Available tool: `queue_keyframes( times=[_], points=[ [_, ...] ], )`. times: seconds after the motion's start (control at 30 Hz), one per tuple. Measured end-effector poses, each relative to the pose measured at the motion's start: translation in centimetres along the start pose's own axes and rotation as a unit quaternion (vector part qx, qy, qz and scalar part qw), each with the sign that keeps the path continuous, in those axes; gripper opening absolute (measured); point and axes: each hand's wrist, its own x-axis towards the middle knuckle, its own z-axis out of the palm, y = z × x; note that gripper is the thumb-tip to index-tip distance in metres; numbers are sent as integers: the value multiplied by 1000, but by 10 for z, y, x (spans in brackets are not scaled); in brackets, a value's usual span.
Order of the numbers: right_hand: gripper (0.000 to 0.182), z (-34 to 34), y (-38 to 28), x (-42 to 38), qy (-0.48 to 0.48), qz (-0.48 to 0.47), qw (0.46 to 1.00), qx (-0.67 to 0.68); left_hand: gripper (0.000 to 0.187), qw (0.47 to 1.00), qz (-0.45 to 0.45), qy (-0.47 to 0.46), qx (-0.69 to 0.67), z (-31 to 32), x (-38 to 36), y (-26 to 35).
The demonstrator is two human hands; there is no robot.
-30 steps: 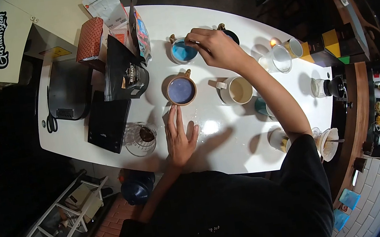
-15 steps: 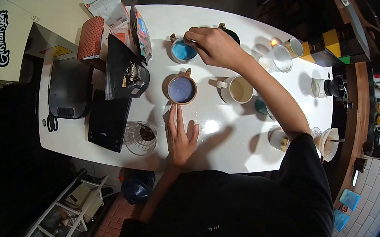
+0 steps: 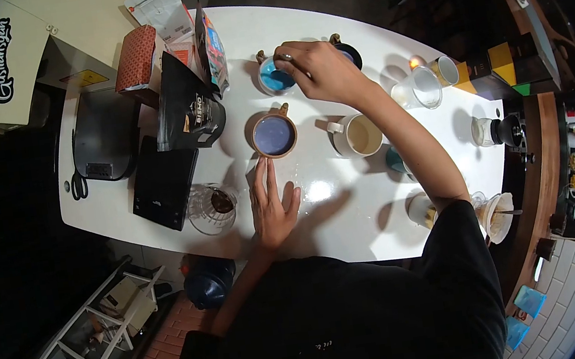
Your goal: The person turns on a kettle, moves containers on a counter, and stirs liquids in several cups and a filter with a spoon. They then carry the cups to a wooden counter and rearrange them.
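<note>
My left hand (image 3: 273,210) lies on the white table with its fingers stretched out, the fingertips at the near edge of a cup with a brown rim and purple-blue inside (image 3: 274,135). Over the right edge of a cup with bright blue inside (image 3: 275,76), my right hand (image 3: 320,70) is closed in a pinch. A small shiny bit shows at its fingers, but what they hold is mostly hidden. Behind that hand a dark cup (image 3: 351,55) is partly covered. A cream mug (image 3: 358,135) stands below my right forearm.
At left are coffee bags (image 3: 193,112), a black scale (image 3: 166,182) and a glass server (image 3: 212,210). Clear cups (image 3: 425,87), a jar with a dark top (image 3: 486,132) and a dripper with a paper filter (image 3: 496,219) stand at right. A teal cup (image 3: 395,161) is half under my arm.
My right hand has shifted slightly left and down over the blue cup, uncovering more of the dark cup. My left hand stays where it was.
</note>
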Motion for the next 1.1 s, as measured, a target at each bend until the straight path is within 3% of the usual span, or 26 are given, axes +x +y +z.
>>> queue_keyframes(
  times=[0.77, 0.83, 1.1],
  points=[
    [12, -23, -11, -5, 14, 30, 999, 0, 78, 1000, -4, 0, 4, 1, 0, -1],
    [14, -31, -12, -6, 49, -10, 999, -2, 78, 1000, 0, -1, 6, -1, 1, 1],
    [9, -76, -7, -26, 138, 13, 990, 2, 78, 1000, -4, -10, 2, -1, 1, 1]
  ],
)
